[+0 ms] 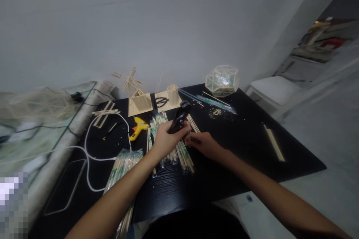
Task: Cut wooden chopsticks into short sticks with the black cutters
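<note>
My left hand [165, 140] grips a black plier-like cutter [179, 116] with its jaws pointing up and away. My right hand [203, 144] pinches a short wooden stick [189, 133] right beside the cutter's handles. Both hands hover over a heap of wrapped wooden chopsticks [179, 155] spread on the black table [246, 145]. A second bundle of wrapped chopsticks [120, 168] lies under my left forearm.
A yellow glue gun [138, 127] with a white cord [88, 157] lies to the left. At the back stand a stick house [139, 102], a stick cup [173, 95], scissors [160, 101], a stick windmill [128, 80] and a geodesic stick dome [222, 80]. Loose slats [274, 143] lie to the right.
</note>
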`<state>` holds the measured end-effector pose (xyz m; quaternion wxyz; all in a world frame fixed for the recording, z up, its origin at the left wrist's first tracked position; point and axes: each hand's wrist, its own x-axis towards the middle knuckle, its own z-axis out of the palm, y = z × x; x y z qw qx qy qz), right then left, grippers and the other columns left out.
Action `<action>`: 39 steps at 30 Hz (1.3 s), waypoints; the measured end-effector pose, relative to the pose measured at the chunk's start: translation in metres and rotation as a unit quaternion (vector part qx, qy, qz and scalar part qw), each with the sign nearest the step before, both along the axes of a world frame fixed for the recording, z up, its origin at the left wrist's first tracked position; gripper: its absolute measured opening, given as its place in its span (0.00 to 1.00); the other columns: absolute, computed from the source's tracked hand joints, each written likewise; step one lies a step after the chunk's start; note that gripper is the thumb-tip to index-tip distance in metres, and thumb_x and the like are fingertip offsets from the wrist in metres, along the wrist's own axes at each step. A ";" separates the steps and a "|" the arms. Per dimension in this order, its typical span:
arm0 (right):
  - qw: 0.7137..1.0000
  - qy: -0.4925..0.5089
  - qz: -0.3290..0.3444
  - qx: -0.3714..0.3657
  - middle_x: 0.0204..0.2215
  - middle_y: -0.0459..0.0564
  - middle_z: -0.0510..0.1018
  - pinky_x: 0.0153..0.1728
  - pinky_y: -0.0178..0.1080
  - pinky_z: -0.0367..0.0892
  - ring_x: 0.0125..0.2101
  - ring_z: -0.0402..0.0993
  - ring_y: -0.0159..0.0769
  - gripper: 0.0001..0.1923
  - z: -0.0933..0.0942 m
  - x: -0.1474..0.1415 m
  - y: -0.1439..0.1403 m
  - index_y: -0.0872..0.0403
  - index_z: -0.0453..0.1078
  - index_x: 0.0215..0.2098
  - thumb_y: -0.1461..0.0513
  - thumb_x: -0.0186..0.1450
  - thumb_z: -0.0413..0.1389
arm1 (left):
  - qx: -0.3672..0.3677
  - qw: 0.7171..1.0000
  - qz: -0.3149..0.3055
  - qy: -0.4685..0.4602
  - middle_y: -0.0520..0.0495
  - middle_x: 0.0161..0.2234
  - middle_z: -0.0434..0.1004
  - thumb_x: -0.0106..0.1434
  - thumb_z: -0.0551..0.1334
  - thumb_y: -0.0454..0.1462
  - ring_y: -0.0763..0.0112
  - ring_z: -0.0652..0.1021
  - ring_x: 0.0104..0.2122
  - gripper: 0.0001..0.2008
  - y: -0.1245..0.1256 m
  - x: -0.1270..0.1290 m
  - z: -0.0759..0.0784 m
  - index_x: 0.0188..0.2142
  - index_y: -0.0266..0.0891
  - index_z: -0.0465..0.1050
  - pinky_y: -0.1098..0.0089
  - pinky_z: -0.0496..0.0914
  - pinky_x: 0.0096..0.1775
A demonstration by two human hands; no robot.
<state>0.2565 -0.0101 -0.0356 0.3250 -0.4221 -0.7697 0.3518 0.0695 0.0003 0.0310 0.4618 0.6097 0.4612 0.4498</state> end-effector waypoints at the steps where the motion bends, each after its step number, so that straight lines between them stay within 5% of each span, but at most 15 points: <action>1: 1.000 0.003 -0.002 -0.001 0.28 0.46 0.80 0.34 0.32 0.65 0.28 0.72 0.31 0.09 -0.001 0.000 0.000 0.55 0.75 0.32 0.59 0.68 0.59 | 0.003 1.000 0.002 0.001 0.48 0.30 0.83 0.54 0.72 0.44 0.73 0.76 0.23 0.13 0.000 0.000 0.001 0.35 0.37 0.81 0.71 0.72 0.27; 28: 0.999 0.000 0.049 -0.019 0.36 0.49 0.86 0.42 0.37 0.70 0.35 0.81 0.38 0.09 -0.011 0.005 0.006 0.54 0.80 0.34 0.59 0.68 0.60 | 0.060 0.995 -0.030 0.080 0.48 0.28 0.82 0.58 0.70 0.44 0.68 0.79 0.29 0.11 0.000 -0.008 0.008 0.32 0.38 0.80 0.70 0.73 0.35; 39: 0.993 0.108 -0.050 -0.012 0.27 0.46 0.80 0.30 0.34 0.65 0.27 0.71 0.33 0.15 0.040 -0.006 -0.003 0.55 0.79 0.33 0.51 0.66 0.62 | 0.097 0.990 -0.051 0.090 0.49 0.32 0.83 0.60 0.70 0.44 0.66 0.81 0.33 0.11 0.002 -0.010 0.003 0.33 0.38 0.81 0.68 0.74 0.39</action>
